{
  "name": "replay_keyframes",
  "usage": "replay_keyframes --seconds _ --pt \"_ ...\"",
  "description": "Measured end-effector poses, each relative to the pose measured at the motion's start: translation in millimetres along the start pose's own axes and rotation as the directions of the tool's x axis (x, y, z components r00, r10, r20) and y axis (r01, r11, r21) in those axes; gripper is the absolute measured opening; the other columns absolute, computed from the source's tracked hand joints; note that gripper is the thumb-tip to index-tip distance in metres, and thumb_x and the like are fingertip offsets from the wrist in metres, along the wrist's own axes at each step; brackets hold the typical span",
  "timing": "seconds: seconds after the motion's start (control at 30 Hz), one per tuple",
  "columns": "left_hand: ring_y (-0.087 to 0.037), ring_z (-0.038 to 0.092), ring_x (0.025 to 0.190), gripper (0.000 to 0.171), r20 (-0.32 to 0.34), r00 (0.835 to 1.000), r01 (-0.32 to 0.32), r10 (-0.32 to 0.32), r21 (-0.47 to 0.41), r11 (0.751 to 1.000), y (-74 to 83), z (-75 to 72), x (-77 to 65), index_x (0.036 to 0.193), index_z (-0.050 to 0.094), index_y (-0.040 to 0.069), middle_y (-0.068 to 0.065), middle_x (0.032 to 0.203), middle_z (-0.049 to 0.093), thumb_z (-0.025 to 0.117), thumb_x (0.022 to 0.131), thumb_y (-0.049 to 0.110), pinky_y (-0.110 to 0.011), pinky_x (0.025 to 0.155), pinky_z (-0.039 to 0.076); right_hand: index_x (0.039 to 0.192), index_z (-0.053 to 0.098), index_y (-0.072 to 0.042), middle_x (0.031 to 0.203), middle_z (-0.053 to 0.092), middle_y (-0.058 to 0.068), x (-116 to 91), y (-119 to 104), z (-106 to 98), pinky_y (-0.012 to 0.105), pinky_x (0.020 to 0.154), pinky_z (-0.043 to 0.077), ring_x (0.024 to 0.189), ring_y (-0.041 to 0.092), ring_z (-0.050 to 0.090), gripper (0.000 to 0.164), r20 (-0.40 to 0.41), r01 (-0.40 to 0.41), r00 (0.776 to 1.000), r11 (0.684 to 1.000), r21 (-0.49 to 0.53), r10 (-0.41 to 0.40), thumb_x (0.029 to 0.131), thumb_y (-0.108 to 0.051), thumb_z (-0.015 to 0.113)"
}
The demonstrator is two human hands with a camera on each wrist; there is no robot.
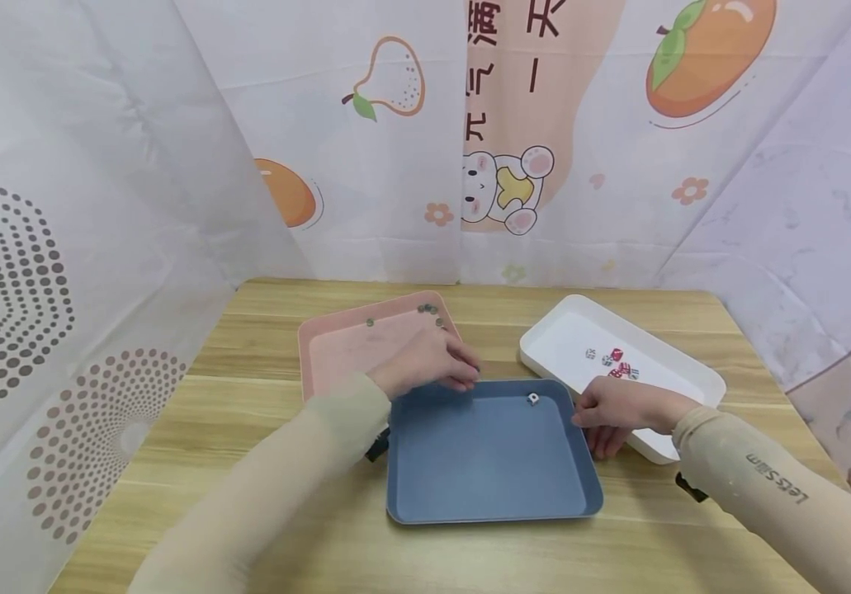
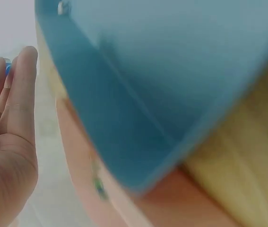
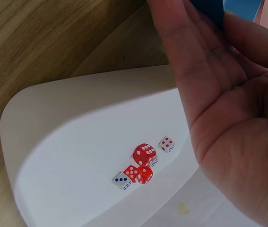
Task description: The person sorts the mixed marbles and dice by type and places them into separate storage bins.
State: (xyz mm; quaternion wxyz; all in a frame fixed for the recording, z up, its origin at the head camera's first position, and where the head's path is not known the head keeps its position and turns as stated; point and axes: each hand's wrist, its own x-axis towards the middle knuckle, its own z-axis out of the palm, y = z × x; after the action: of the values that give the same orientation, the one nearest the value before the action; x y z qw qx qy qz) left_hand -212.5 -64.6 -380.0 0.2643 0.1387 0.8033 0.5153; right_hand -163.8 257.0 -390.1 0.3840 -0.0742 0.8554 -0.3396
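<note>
My left hand point(image 1: 428, 361) is over the far left corner of the blue-grey tray point(image 1: 492, 462). Its fingertips pinch a small shiny blue marble point(image 2: 8, 69), mostly hidden by the fingers. With thumb and fingers, my right hand point(image 1: 621, 408) grips the right rim of the same tray. One small white die point(image 1: 532, 398) with a dark mark lies inside, near that tray's far edge. To the left, partly behind the left arm, is a pink tray point(image 1: 343, 318) with several green marbles point(image 1: 427, 308) along its far side.
A white tray point(image 1: 544, 326) stands at the right, partly behind the right hand, holding several red dice point(image 3: 144, 154) and white dice point(image 3: 121, 180). The wooden table point(image 1: 306, 528) ends at a printed curtain point(image 1: 395, 165) behind and at the sides.
</note>
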Motion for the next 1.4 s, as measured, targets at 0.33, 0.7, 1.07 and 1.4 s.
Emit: replay_keyframes --seconds 0.33,0.7,1.07,1.4 --pt "-0.031 0.075 0.096 0.03 -0.201 0.977 0.056 -0.071 -0.078 0.995 -20.7 -60.3 -1.6 0.122 0.069 -0.007 -0.017 0.111 0.073 0.074 0.093 0.002 -0.047 0.092 0.061 0.091 0.069 -0.001 0.08 0.072 0.013 0 3 0 0.039 0.068 0.066 0.071 0.027 0.072 0.016 0.001 0.008 1.0 1.0 0.012 -0.008 0.101 -0.01 0.062" --pt "-0.035 0.072 0.107 0.032 -0.325 0.929 0.15 -0.177 -0.107 0.983 -37.6 -88.9 9.6 0.126 0.065 -0.01 -0.023 0.124 0.067 0.069 0.095 -0.003 -0.037 0.088 0.063 0.091 0.07 -0.002 0.08 0.072 0.014 -1 2 1 0.039 0.068 0.065 0.071 0.027 0.072 0.016 0.002 0.021 1.0 1.0 0.018 -0.021 0.102 -0.011 0.062" --pt "-0.03 0.073 0.101 0.021 -0.392 0.905 0.202 -0.165 0.057 0.978 -47.0 -94.8 21.5 0.114 0.072 -0.005 -0.019 0.117 0.071 0.072 0.093 -0.002 -0.037 0.087 0.063 0.092 0.071 -0.002 0.081 0.072 0.014 -1 3 0 0.039 0.069 0.066 0.072 0.028 0.072 0.016 -0.001 0.02 1.0 1.0 0.02 -0.02 0.102 -0.012 0.062" --pt "-0.021 0.066 0.08 0.015 -0.433 0.885 0.275 -0.174 0.182 0.944 -51.4 -97.5 25.3 0.107 0.075 -0.002 -0.015 0.098 0.074 0.069 0.093 0.0 -0.031 0.071 0.059 0.093 0.071 -0.002 0.081 0.072 0.014 -1 3 1 0.04 0.069 0.066 0.072 0.028 0.072 0.016 0.001 0.02 1.0 1.0 0.022 -0.02 0.102 -0.012 0.062"
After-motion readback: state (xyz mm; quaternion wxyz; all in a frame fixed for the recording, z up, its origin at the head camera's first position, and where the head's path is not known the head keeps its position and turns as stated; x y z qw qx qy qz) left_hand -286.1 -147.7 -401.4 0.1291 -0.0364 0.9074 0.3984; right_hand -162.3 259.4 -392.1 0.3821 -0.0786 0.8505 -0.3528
